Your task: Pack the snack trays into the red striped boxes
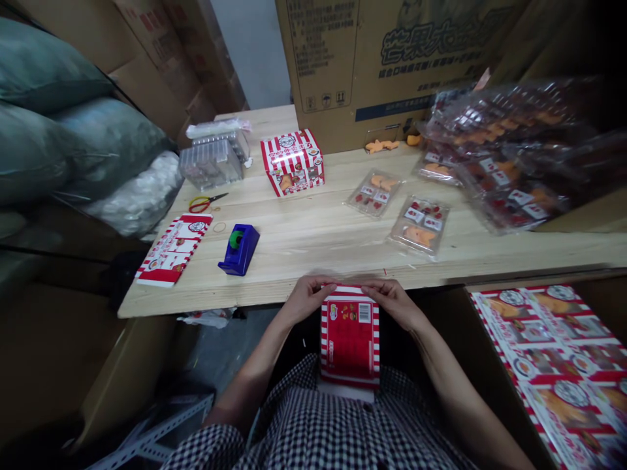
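Between my two hands, at the table's front edge, is a red-and-white striped cardboard box (350,339) with a barcode on the side facing me. My left hand (309,297) grips its far left corner, thumb on top. My right hand (394,301) pinches the far right corner in the same way. The box's near end rests against the checked shirt. A blue tape dispenser (241,250) with a green core stands beyond my left hand. Two clear packs, a nearer one (420,225) and a farther one (375,192), lie beyond my right hand.
A flat printed carton (175,250), scissors (206,203) and clear plastic trays (213,162) are on the table's left. A filled striped box (292,163) stands at the back. Clear packs (514,163) pile up at right. An open carton of packed boxes (563,365) sits below right.
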`<act>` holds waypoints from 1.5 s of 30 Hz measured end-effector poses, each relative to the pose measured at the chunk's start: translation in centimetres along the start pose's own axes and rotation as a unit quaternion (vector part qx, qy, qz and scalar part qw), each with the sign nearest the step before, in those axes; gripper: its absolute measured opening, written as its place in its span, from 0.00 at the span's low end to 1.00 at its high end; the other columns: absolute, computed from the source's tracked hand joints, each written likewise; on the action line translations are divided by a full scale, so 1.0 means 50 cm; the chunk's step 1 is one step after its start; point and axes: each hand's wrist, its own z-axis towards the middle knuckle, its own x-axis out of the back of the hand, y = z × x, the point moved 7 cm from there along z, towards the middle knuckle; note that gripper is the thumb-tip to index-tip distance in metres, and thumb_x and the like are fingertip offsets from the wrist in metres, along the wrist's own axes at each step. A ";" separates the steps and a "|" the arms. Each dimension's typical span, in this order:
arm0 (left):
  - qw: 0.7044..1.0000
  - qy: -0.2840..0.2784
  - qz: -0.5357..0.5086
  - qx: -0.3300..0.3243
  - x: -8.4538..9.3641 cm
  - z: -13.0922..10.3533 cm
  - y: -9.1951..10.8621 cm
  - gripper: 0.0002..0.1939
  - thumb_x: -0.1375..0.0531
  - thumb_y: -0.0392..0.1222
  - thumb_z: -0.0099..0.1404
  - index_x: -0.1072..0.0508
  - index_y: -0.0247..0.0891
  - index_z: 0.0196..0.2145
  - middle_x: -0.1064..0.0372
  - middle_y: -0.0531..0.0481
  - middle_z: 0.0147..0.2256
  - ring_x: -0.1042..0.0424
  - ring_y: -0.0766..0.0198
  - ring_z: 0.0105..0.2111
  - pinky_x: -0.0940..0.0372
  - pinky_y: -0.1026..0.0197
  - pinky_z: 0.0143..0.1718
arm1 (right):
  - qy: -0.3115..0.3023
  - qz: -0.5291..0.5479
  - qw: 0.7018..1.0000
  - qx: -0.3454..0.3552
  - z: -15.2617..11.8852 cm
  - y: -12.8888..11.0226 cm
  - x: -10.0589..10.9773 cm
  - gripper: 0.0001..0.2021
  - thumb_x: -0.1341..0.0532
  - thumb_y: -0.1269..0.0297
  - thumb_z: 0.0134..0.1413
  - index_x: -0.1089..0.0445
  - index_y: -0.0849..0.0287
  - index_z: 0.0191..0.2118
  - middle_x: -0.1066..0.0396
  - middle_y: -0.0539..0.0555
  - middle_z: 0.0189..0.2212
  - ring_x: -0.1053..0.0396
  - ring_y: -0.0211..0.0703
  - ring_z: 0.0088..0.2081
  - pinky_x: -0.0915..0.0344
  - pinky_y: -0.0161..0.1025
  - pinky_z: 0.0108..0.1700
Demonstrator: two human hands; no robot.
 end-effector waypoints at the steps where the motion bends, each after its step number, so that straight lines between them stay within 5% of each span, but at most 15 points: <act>1: 1.000 0.006 0.005 -0.004 -0.002 -0.001 0.000 0.18 0.37 0.52 0.64 0.19 0.35 0.43 0.20 0.44 0.37 0.23 0.59 0.33 0.31 0.60 0.36 | 0.001 -0.005 1.000 -0.002 0.001 0.004 0.001 0.16 0.31 0.49 0.51 0.20 0.55 0.40 0.19 0.53 0.35 0.22 0.46 0.36 0.28 0.45 0.44; 7: 0.997 0.027 0.068 -0.023 -0.006 -0.009 0.004 0.18 0.38 0.52 0.65 0.18 0.35 0.42 0.20 0.43 0.37 0.23 0.57 0.35 0.30 0.59 0.36 | -0.038 -0.026 0.999 -0.024 0.010 0.008 0.008 0.17 0.31 0.49 0.52 0.20 0.56 0.41 0.19 0.53 0.35 0.22 0.45 0.34 0.28 0.43 0.42; 13: 0.993 -0.015 0.114 -0.024 -0.005 -0.015 0.009 0.17 0.40 0.51 0.67 0.19 0.37 0.44 0.20 0.43 0.41 0.22 0.56 0.38 0.29 0.56 0.41 | -0.095 -0.079 0.992 -0.034 0.028 -0.008 0.010 0.14 0.28 0.51 0.47 0.20 0.56 0.33 0.19 0.52 0.32 0.23 0.43 0.32 0.28 0.43 0.42; 18: 0.980 -0.039 0.175 -0.085 -0.010 -0.052 0.051 0.17 0.43 0.47 0.71 0.24 0.44 0.54 0.23 0.45 0.51 0.24 0.55 0.49 0.31 0.51 0.53 | -0.106 -0.114 0.988 -0.009 -0.007 -0.010 0.008 0.17 0.35 0.49 0.58 0.22 0.51 0.48 0.21 0.54 0.47 0.25 0.49 0.49 0.33 0.52 0.57; 22: 0.972 -0.017 0.193 -0.132 -0.023 -0.091 0.068 0.19 0.41 0.43 0.70 0.28 0.50 0.58 0.29 0.48 0.57 0.29 0.54 0.57 0.37 0.47 0.61 | -0.056 -0.136 0.988 0.054 -0.053 -0.008 0.005 0.17 0.37 0.52 0.62 0.26 0.45 0.55 0.28 0.52 0.57 0.32 0.51 0.59 0.42 0.56 0.64; 27: 0.974 0.014 0.172 -0.150 -0.030 -0.114 0.048 0.17 0.43 0.41 0.71 0.25 0.50 0.55 0.27 0.48 0.56 0.28 0.56 0.56 0.36 0.45 0.61 | 0.012 -0.145 0.982 0.118 -0.081 -0.015 -0.013 0.12 0.38 0.54 0.63 0.21 0.47 0.48 0.24 0.54 0.52 0.32 0.52 0.58 0.41 0.54 0.63; 38: 0.972 0.073 0.128 -0.183 -0.011 -0.135 0.072 0.14 0.45 0.40 0.72 0.22 0.46 0.51 0.24 0.46 0.50 0.27 0.57 0.52 0.35 0.50 0.57 | 0.013 -0.110 0.985 0.129 -0.055 -0.039 -0.080 0.11 0.33 0.55 0.58 0.20 0.48 0.45 0.21 0.54 0.46 0.25 0.51 0.50 0.33 0.49 0.56; 41: 0.960 0.121 0.182 -0.174 0.034 -0.128 0.064 0.16 0.45 0.42 0.72 0.25 0.43 0.54 0.26 0.44 0.52 0.28 0.56 0.54 0.36 0.51 0.57 | 0.044 -0.131 0.983 0.123 -0.045 -0.032 -0.063 0.12 0.33 0.53 0.56 0.19 0.51 0.43 0.20 0.55 0.45 0.25 0.53 0.49 0.33 0.50 0.56; 43: 0.922 0.245 0.246 -0.174 0.127 -0.136 0.074 0.20 0.41 0.44 0.69 0.29 0.43 0.58 0.30 0.42 0.57 0.33 0.54 0.58 0.40 0.50 0.60 | 0.085 -0.121 0.983 0.112 -0.044 -0.023 -0.032 0.12 0.32 0.53 0.54 0.19 0.51 0.42 0.21 0.56 0.46 0.25 0.54 0.49 0.31 0.48 0.54; 45: 0.846 0.418 0.291 -0.156 0.254 -0.168 0.090 0.25 0.36 0.45 0.64 0.31 0.40 0.58 0.35 0.39 0.60 0.39 0.50 0.62 0.46 0.48 0.63 | 0.121 -0.081 0.986 0.085 -0.043 -0.007 0.004 0.13 0.30 0.53 0.51 0.19 0.51 0.42 0.21 0.56 0.47 0.23 0.54 0.47 0.27 0.46 0.47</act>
